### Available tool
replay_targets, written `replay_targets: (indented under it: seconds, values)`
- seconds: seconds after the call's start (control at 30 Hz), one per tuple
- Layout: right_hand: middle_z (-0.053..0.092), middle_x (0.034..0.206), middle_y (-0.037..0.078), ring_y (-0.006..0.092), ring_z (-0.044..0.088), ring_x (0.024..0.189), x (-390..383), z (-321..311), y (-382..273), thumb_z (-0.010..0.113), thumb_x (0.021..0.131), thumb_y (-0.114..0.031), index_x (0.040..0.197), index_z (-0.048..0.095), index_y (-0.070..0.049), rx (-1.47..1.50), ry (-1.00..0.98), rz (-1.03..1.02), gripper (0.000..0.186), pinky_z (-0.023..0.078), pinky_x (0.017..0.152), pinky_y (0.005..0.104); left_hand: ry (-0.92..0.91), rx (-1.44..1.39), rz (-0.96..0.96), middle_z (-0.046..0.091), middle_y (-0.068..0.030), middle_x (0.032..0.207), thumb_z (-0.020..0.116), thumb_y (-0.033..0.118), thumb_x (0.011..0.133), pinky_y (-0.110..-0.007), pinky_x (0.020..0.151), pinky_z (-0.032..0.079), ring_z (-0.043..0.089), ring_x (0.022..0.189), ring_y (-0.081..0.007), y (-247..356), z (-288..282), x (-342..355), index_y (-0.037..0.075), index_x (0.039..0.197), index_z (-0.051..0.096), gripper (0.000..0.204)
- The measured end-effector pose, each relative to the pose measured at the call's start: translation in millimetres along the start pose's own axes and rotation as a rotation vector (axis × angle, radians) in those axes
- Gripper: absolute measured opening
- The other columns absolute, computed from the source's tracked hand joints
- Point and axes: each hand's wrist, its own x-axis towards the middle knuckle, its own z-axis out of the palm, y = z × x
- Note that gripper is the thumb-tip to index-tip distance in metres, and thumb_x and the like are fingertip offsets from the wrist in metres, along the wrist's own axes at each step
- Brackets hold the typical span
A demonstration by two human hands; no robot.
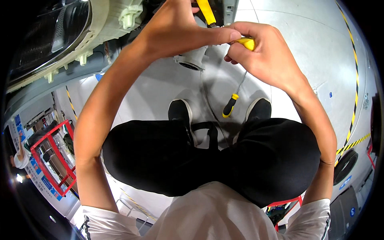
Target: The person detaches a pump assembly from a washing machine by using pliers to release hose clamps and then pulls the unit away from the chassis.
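Fine-textured white shirt point(216, 212) | right hand point(269, 50) pinching smooth yellow handle point(247, 43) | left hand point(176, 32): can't tell hold | slim-shafted screwdriver point(229, 107)

You grip a rounded handle of smooth, glossy yellow plastic point(249, 43); the long yellow grip point(206, 12) above it looks like plastic too. Below, the black-and-yellow screwdriver point(229, 106) pairs a plastic handle with a thin, shiny metal shank. The pale grey floor point(304, 44) looks smooth with a soft sheen. At your upper left, a cream housing point(130, 14) of moulded, satin plastic borders a dark, glossy, reflective panel point(44, 40). Your black trousers point(264, 156) are matt cloth, your white shirt point(212, 212) thin fabric.
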Motion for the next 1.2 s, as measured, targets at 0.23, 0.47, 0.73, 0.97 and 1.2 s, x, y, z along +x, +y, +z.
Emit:
replay_targets:
  seconds: [0.23, 0.47, 0.73, 0.97, 1.2]
  values:
    - [0.069, 0.085, 0.012, 0.0191, 0.071, 0.080, 4, 2, -4, 0.057, 0.083, -0.006, 0.096, 0.065, 0.002, 0.005, -0.066, -0.039, 0.017, 0.056, 0.076, 0.0293, 0.005, 0.043, 0.041, 0.026, -0.0266, 0.145, 0.090, 0.040, 0.057, -0.047, 0.107, 0.035, 0.035, 0.133, -0.0357, -10, -11, 3, -0.003, 0.147, -0.011, 0.142]
    - [0.069, 0.087, 0.011, 0.0220, 0.072, 0.083, 7, 1, 3, 0.061, 0.086, -0.009, 0.102, 0.064, 0.002, 0.087, -0.075, -0.170, 0.019, 0.058, 0.076, 0.0315, 0.048, 0.474, -0.049, 0.023, -0.0345, 0.144, 0.087, 0.050, 0.053, -0.041, 0.112, 0.028, 0.029, 0.136, -0.0406, 6, 2, -1, -0.016, 0.143, -0.003, 0.143]
    - [0.066, 0.093, 0.010, 0.0148, 0.064, 0.084, 12, 1, 11, 0.070, 0.073, -0.003, 0.101, 0.060, 0.001, 0.043, -0.104, -0.238, 0.030, 0.050, 0.076, 0.0286, 0.136, 0.547, -0.029, 0.023, -0.0377, 0.144, 0.083, 0.051, 0.054, -0.041, 0.112, 0.029, 0.029, 0.135, -0.0448, 0, 9, -5, -0.017, 0.142, 0.008, 0.134]
    - [0.049, 0.124, 0.018, 0.0259, 0.049, 0.118, 29, -5, 20, 0.080, 0.069, -0.022, 0.134, 0.036, 0.003, -0.179, 0.064, -0.531, 0.082, 0.040, 0.100, 0.0374, 0.268, 0.514, 0.069, 0.032, -0.0368, 0.139, 0.085, 0.048, 0.054, -0.039, 0.110, 0.033, 0.038, 0.130, -0.0431, 5, 17, -10, -0.014, 0.142, 0.014, 0.129]
    - [0.036, 0.140, 0.026, 0.0330, 0.035, 0.135, 28, 27, 27, 0.082, 0.070, -0.020, 0.148, 0.008, 0.006, 0.150, 0.038, -0.536, 0.111, 0.027, 0.112, 0.0418, 0.274, 0.495, 0.082, 0.038, -0.0366, 0.134, 0.085, 0.045, 0.054, -0.036, 0.106, 0.038, 0.045, 0.125, -0.0400, 5, 10, -13, -0.020, 0.139, 0.015, 0.128]
